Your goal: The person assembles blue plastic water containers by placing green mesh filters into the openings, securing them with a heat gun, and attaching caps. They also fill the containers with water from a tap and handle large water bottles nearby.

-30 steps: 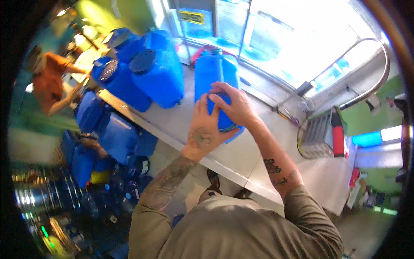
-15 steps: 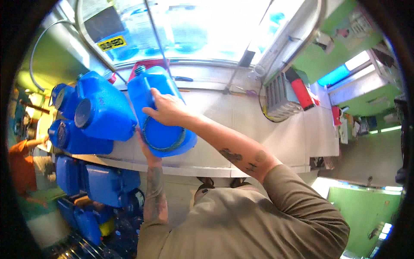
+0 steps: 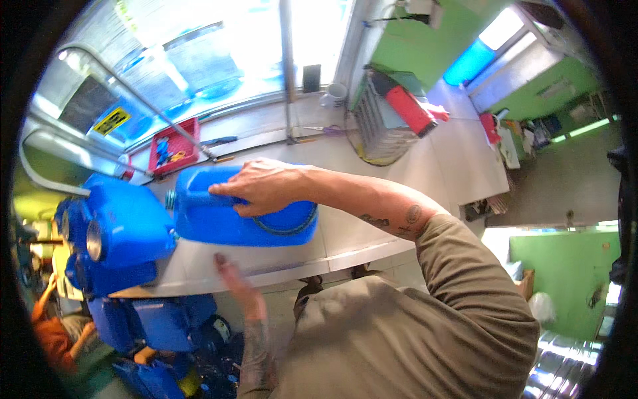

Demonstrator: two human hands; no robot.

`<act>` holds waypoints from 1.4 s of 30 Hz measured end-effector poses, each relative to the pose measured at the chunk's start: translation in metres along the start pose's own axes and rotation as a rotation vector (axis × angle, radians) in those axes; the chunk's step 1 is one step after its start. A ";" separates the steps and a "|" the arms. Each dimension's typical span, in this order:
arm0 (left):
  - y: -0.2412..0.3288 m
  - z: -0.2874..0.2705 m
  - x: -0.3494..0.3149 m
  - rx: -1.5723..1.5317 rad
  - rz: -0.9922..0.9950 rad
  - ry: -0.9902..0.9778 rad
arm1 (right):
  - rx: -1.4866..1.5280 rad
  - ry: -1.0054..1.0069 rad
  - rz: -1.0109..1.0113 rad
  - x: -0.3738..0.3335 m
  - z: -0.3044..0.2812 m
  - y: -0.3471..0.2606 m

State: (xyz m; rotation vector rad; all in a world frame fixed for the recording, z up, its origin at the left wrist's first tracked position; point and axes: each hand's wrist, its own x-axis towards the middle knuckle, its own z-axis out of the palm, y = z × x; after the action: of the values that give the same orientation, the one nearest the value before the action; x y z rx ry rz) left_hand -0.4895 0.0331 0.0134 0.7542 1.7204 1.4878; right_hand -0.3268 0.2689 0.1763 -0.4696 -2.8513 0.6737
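A blue plastic jug (image 3: pixel 212 225) with a threaded neck at its left end lies on its side over the white counter. My right hand (image 3: pixel 266 185) is closed around the jug's handle from above. A dark round ring shows on the jug's body below my wrist. My left hand (image 3: pixel 240 284) is off the jug, near the counter's front edge, and its fingers are smeared by motion. Just left of the held jug stand several more blue jugs (image 3: pixel 136 223), one with a large round cap facing left.
A red basket (image 3: pixel 181 143) with small items sits at the window. Grey stacked trays (image 3: pixel 382 123) with a red object on top and a white mug (image 3: pixel 334 96) stand at the back right. Blue jugs (image 3: pixel 166 324) fill the floor at left. Another person (image 3: pixel 56 336) in orange is beyond.
The jug has turned from upright-leaning to lying with its neck pointing left. My left hand has let go of its underside and moved toward me. My view has shifted right.
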 end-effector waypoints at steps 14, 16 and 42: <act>0.070 0.151 -0.047 0.064 0.309 -0.437 | 0.179 0.242 0.315 -0.311 -0.090 0.049; 0.073 0.179 -0.074 0.074 0.331 -0.555 | 0.475 0.322 0.635 -0.365 -0.104 0.065; 0.068 0.817 -0.119 0.092 0.505 -0.934 | -0.677 1.109 1.162 -0.705 -0.096 0.116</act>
State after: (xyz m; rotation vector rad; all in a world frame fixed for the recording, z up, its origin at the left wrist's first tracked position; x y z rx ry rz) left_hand 0.2506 0.4045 0.0446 1.6914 0.9078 1.0489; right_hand 0.3856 0.1654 0.1402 -1.8710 -1.4449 -0.4414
